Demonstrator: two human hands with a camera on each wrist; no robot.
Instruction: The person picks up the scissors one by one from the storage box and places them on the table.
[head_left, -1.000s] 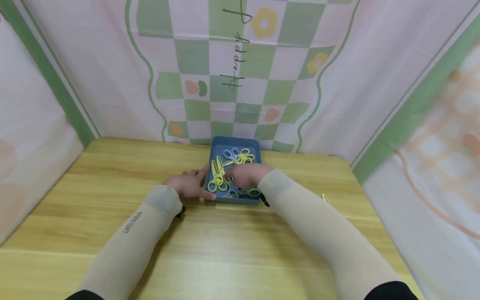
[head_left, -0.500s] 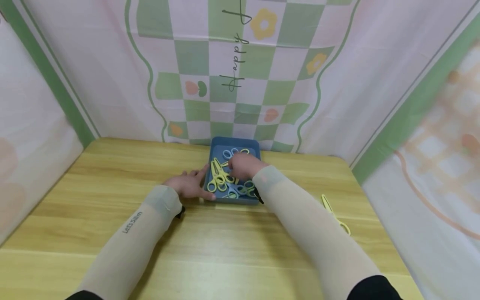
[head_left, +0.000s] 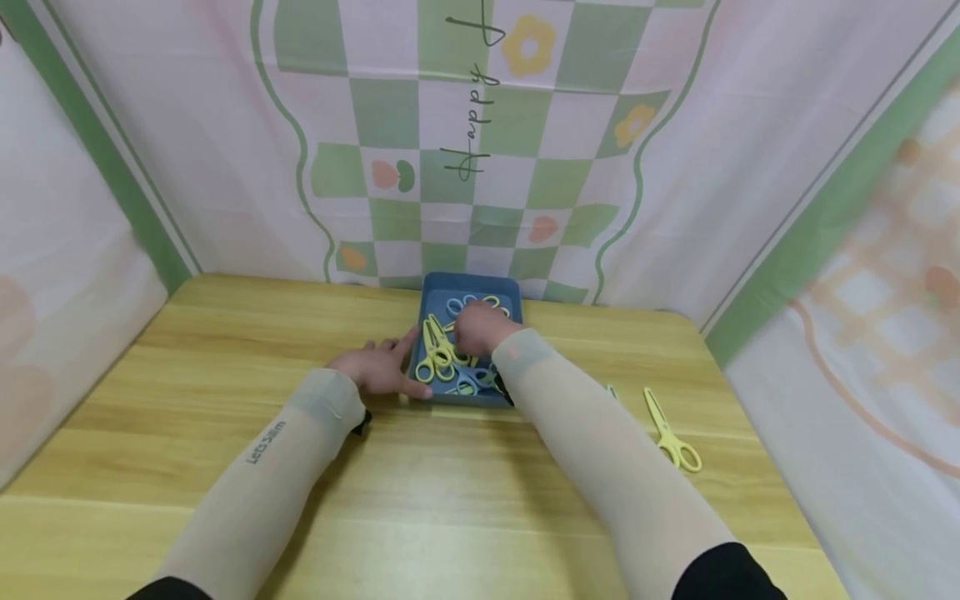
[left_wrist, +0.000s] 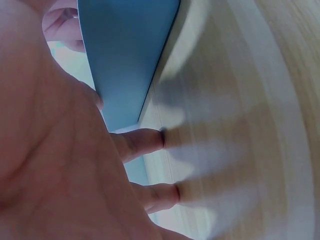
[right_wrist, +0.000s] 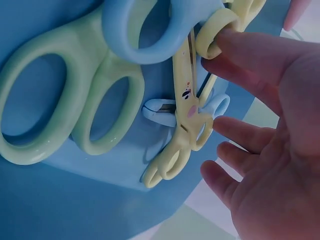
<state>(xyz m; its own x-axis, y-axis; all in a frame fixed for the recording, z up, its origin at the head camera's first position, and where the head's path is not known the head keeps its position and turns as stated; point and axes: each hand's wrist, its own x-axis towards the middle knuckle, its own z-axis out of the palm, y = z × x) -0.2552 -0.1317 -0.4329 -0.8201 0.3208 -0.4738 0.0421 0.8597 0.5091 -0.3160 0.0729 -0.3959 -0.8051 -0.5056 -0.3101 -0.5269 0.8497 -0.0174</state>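
Observation:
A blue tray point(head_left: 472, 280) holds several yellow, blue and green scissors. My left hand point(head_left: 378, 369) has its fingers spread and touches the tray's left side; in the left wrist view, two fingertips meet the table beside the blue wall point(left_wrist: 127, 55). My right hand point(head_left: 482, 327) is inside the tray, over its right half. In the right wrist view, the thumb and index finger of this hand point(right_wrist: 280, 105) pinch a yellow handle ring point(right_wrist: 204, 39). Yellow scissors point(right_wrist: 187, 107), blue scissors point(right_wrist: 142, 56) and green scissors point(right_wrist: 80, 65) lie near it. The head view hides the pinched ring behind the hand.
Yellow scissors point(head_left: 665, 437) lie on the wooden table point(head_left: 420, 500), right of my right forearm. A small green tip point(head_left: 612, 391) shows beside that forearm, which covers the rest. A patterned cloth point(head_left: 442, 225) hangs behind the tray.
My right hand has moved from the tray's lower middle up toward its back. Its forearm has swung left, uncovering the yellow scissors and green tip on the table. My left hand has stayed in place.

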